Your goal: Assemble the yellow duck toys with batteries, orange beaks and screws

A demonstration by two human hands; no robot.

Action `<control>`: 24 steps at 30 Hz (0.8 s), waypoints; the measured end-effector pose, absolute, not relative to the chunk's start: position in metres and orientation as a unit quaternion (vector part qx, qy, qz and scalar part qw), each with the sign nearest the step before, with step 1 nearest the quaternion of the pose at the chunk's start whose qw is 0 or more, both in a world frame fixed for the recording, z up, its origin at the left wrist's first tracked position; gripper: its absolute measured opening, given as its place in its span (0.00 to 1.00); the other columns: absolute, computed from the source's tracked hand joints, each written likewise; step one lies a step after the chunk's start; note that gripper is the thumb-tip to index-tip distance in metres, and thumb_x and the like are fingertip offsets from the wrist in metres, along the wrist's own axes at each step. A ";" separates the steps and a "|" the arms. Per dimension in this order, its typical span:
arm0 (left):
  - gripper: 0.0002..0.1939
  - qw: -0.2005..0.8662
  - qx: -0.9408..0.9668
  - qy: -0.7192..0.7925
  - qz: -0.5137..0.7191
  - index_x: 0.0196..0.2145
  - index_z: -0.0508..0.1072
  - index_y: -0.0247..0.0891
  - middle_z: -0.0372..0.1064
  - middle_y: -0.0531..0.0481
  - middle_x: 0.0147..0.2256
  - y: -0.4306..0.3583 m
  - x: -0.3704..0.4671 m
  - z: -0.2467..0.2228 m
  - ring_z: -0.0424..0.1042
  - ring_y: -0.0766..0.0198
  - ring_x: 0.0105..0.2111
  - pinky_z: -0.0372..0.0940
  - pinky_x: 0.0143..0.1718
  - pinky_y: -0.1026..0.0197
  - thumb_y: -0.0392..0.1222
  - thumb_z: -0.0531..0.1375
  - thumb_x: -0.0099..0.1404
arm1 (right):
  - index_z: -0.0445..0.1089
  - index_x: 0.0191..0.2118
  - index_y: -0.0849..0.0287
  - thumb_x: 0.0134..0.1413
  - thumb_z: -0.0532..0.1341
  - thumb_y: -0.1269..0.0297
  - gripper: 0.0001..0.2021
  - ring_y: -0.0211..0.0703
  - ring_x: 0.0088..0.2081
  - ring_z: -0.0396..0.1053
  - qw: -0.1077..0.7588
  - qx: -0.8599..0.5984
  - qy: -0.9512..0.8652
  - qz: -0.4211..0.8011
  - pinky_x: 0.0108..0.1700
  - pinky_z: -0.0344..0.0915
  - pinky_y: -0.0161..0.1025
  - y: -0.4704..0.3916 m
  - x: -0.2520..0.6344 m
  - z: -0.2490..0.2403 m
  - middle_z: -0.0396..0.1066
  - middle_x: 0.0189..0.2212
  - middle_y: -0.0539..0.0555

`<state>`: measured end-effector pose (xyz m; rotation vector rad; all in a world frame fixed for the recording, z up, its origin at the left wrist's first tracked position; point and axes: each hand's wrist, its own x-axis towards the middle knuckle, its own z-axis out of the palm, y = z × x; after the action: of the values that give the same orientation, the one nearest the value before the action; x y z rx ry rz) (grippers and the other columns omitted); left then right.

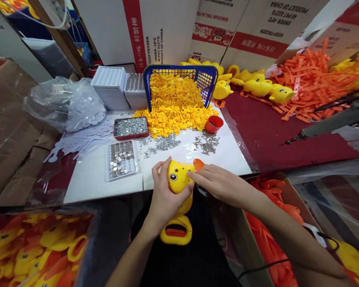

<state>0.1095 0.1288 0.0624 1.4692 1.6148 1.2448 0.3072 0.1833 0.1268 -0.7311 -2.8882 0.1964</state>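
Observation:
A yellow duck-shaped toy (178, 174) with a printed eye and a looped handle hangs over my lap at the table's front edge. My left hand (168, 195) is wrapped round its head from the left, thumb across the lower front. At the head's right side, my right hand (212, 179) has its fingers pressed together against the toy. An orange piece (198, 164) shows just above those fingers, beside the head; whether they grip it is hidden.
A blue basket (147, 89) spills small yellow parts. Near it are a red tin of screws (131, 127), a tray of silver discs (121, 159) and a red cup (214, 124). A screwdriver (302, 135) hangs at right. Boxes of orange and yellow parts flank my lap.

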 end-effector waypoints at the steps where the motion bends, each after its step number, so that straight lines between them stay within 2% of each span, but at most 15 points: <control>1: 0.39 0.312 0.557 0.614 0.464 0.63 0.61 0.44 0.57 0.43 0.55 0.130 0.110 0.064 0.63 0.47 0.60 0.62 0.62 0.44 0.50 0.68 0.57 | 0.65 0.58 0.58 0.66 0.54 0.74 0.18 0.47 0.39 0.74 0.071 -0.273 -0.951 0.127 0.42 0.71 0.42 0.187 0.306 0.128 0.76 0.40 0.58; 4: 0.38 0.343 0.557 0.618 0.436 0.63 0.60 0.44 0.55 0.43 0.56 0.131 0.109 0.070 0.61 0.47 0.62 0.60 0.63 0.44 0.50 0.67 0.58 | 0.63 0.59 0.54 0.60 0.60 0.73 0.22 0.44 0.44 0.77 0.055 -0.362 -0.871 0.328 0.46 0.71 0.38 0.199 0.306 0.134 0.78 0.44 0.56; 6: 0.39 0.369 0.560 0.615 0.414 0.63 0.59 0.44 0.53 0.43 0.57 0.131 0.107 0.075 0.59 0.47 0.63 0.59 0.65 0.45 0.50 0.67 0.57 | 0.65 0.56 0.54 0.56 0.63 0.74 0.21 0.44 0.46 0.77 0.040 -0.390 -0.828 0.400 0.46 0.69 0.36 0.206 0.307 0.139 0.79 0.44 0.54; 10: 0.41 0.416 0.570 0.604 0.370 0.64 0.58 0.42 0.50 0.42 0.60 0.135 0.102 0.085 0.56 0.46 0.66 0.57 0.66 0.46 0.49 0.67 0.55 | 0.71 0.40 0.57 0.53 0.68 0.69 0.09 0.43 0.39 0.76 0.028 -0.372 -0.841 0.392 0.40 0.66 0.35 0.215 0.308 0.147 0.80 0.37 0.53; 13: 0.41 0.428 0.585 0.595 0.347 0.63 0.58 0.44 0.50 0.42 0.60 0.137 0.098 0.090 0.57 0.45 0.65 0.58 0.65 0.46 0.48 0.67 0.54 | 0.74 0.37 0.58 0.55 0.68 0.66 0.05 0.41 0.37 0.75 0.053 -0.326 -0.858 0.393 0.40 0.64 0.34 0.218 0.308 0.146 0.79 0.35 0.52; 16: 0.41 0.424 0.603 0.592 0.326 0.62 0.59 0.43 0.48 0.42 0.61 0.137 0.094 0.093 0.58 0.44 0.64 0.61 0.64 0.46 0.46 0.67 0.53 | 0.74 0.38 0.59 0.55 0.69 0.62 0.08 0.39 0.34 0.72 0.069 -0.324 -0.847 0.417 0.38 0.62 0.34 0.218 0.309 0.143 0.78 0.32 0.51; 20: 0.40 0.421 0.630 0.580 0.301 0.61 0.60 0.42 0.47 0.41 0.61 0.136 0.092 0.094 0.60 0.45 0.63 0.62 0.63 0.46 0.46 0.67 0.53 | 0.71 0.36 0.60 0.50 0.73 0.58 0.14 0.35 0.28 0.63 0.080 -0.341 -0.835 0.424 0.32 0.58 0.32 0.218 0.310 0.140 0.70 0.25 0.46; 24: 0.40 0.420 0.652 0.569 0.274 0.61 0.60 0.42 0.46 0.42 0.61 0.137 0.089 0.095 0.61 0.45 0.62 0.63 0.63 0.46 0.47 0.67 0.53 | 0.72 0.32 0.62 0.54 0.69 0.48 0.19 0.35 0.28 0.64 0.092 -0.291 -0.833 0.462 0.32 0.59 0.33 0.219 0.311 0.137 0.71 0.26 0.49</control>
<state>0.0888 0.1375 0.0947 1.6346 1.4252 0.6862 0.3109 0.2188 0.1367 -0.8631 -2.4728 1.3732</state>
